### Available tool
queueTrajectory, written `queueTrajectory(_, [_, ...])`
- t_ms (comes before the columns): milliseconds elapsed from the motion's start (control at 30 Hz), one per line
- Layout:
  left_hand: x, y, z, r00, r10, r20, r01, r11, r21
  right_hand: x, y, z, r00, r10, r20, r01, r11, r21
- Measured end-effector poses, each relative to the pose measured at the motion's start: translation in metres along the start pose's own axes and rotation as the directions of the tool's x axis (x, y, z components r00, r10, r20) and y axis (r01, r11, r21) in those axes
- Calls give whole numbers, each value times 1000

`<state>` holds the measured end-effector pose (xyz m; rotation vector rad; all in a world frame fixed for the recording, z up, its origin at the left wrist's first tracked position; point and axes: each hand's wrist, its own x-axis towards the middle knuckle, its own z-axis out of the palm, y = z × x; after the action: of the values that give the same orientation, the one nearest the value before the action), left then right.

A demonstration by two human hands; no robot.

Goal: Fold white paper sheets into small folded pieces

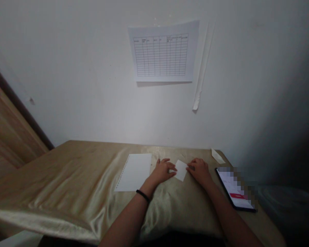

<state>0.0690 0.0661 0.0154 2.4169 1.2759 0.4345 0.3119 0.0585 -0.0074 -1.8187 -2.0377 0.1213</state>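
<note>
A small white piece of paper (181, 171), roughly square and turned on its corner, lies between my two hands at the table's right half. My left hand (164, 170), with a dark band on its wrist, has thumb and forefinger at the paper's left edge; its other fingers stretch forward. On the opposite side, my right hand (199, 170) pinches the right corner between thumb and forefinger, the other fingers curled. Left of my left hand lies a loose-leaf sheet (134, 172) with punched holes along its left side.
A gold satin cloth (74, 178) covers the table, with folds at the left. A tablet or phone (233, 192) with its screen lit lies at right. Behind it is a folded white paper (217, 156). On the wall hang a printed table sheet (161, 55) and a white strip (203, 68).
</note>
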Motion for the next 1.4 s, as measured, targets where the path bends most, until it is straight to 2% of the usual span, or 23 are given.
queueTrajectory(200, [2, 1, 2, 1000, 27, -13, -27, 1000, -6, 0, 2, 7, 1000, -25, 10, 25, 1000, 6])
queueTrajectory(333, [3, -3, 8, 999, 14, -41, -13, 1000, 27, -1, 2, 12, 1000, -14, 15, 14, 1000, 19])
queueTrajectory(467, [2, -3, 11, 1000, -15, -16, 16, 998, 64, -2, 2, 13, 1000, -15, 19, 14, 999, 43])
queueTrajectory(600, [0, 1, 11, 999, -39, -15, 41, 994, 102, 2, 5, 11, 999, -35, -35, 40, 991, 125])
queueTrajectory(733, [-1, 7, 10, 1000, -10, -26, 13, 991, 136, 6, 16, 4, 995, -72, -69, 87, 963, 254])
queueTrajectory(933, [-3, 12, 9, 1000, -13, 7, 12, 987, 161, 2, 24, -6, 978, -186, 97, 136, 914, 382])
queueTrajectory(1067, [-3, 12, 9, 999, -24, 27, 19, 984, 177, 1, 25, -5, 976, -162, 143, 99, 924, 370])
queueTrajectory(1167, [-2, 11, 10, 1000, -18, 18, 14, 983, 185, 2, 25, -5, 986, -119, 114, 77, 945, 318])
queueTrajectory(1400, [-1, 9, 12, 1000, -8, 20, 4, 983, 185, 5, 15, -7, 993, -104, 62, 93, 983, 157])
